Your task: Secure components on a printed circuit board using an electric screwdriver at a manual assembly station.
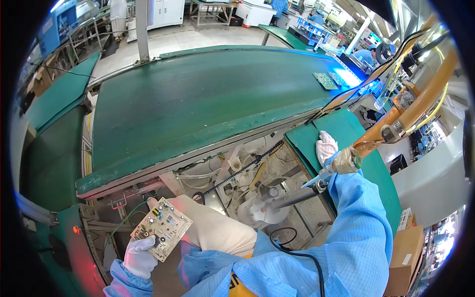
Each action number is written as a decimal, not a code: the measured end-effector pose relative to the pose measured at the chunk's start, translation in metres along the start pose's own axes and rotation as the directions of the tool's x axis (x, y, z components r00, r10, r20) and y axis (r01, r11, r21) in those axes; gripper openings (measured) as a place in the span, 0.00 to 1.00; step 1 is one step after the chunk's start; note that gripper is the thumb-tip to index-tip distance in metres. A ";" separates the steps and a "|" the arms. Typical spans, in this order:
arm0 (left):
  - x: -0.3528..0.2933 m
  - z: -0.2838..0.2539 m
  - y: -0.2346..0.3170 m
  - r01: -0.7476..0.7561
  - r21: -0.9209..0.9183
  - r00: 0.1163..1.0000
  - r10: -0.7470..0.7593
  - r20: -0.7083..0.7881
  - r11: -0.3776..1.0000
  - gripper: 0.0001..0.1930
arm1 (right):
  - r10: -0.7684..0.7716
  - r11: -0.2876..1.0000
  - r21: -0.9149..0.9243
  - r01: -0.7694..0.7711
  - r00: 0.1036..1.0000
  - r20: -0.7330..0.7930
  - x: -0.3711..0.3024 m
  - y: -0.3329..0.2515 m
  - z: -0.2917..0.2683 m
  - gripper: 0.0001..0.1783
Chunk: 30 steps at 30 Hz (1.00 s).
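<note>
In my white-gloved left hand [140,255], at the lower left, is a circuit board [162,228]. The fingers close on its lower left edge. Its beige face is turned up, with dark, yellow and white components on it. My right hand [326,147], in a white glove too, lies on a green mat [346,127] at the right, its fingers stretched out and nothing seen in them. A taped pipe end [348,161] crosses in front of my right wrist and hides part of it.
A wide green conveyor belt [198,94] runs across ahead, two green circuit boards [325,80] lying near its blue-lit far right end. An orange pipe [420,99] slants down from the upper right. Cables and a clear plastic container [262,210] sit below. A cardboard box [404,257] stands lower right.
</note>
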State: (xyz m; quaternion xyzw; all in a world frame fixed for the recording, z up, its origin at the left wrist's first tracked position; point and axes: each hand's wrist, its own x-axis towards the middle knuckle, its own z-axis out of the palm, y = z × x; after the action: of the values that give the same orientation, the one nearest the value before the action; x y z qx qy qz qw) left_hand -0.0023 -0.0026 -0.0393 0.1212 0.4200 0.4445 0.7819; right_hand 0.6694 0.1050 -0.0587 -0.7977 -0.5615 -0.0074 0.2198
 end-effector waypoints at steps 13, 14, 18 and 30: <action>-0.001 0.006 0.001 -0.001 0.007 1.000 0.001 -0.018 1.000 0.25 | -0.009 0.999 -0.044 0.010 1.000 0.007 -0.008 0.002 0.008 0.28; -0.001 0.006 0.001 -0.001 0.006 1.000 0.001 -0.018 1.000 0.25 | -0.021 0.999 -0.024 0.021 1.000 0.015 -0.008 0.005 0.009 0.29; 0.000 0.006 0.001 -0.003 -0.036 0.999 0.002 -0.037 0.999 0.24 | -0.055 0.953 -0.296 0.067 0.997 0.048 -0.003 0.006 0.010 0.30; 0.000 0.008 0.003 0.029 -0.086 0.998 -0.033 -0.046 0.996 0.24 | 0.051 0.917 -0.398 -0.011 0.995 0.091 -0.009 -0.031 -0.006 0.33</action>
State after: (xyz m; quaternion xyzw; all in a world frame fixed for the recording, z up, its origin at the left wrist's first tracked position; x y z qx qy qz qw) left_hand 0.0020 0.0004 -0.0330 0.0706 0.4211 0.4524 0.7830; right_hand 0.6394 0.1034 -0.0451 -0.8338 -0.5459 -0.0780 0.0254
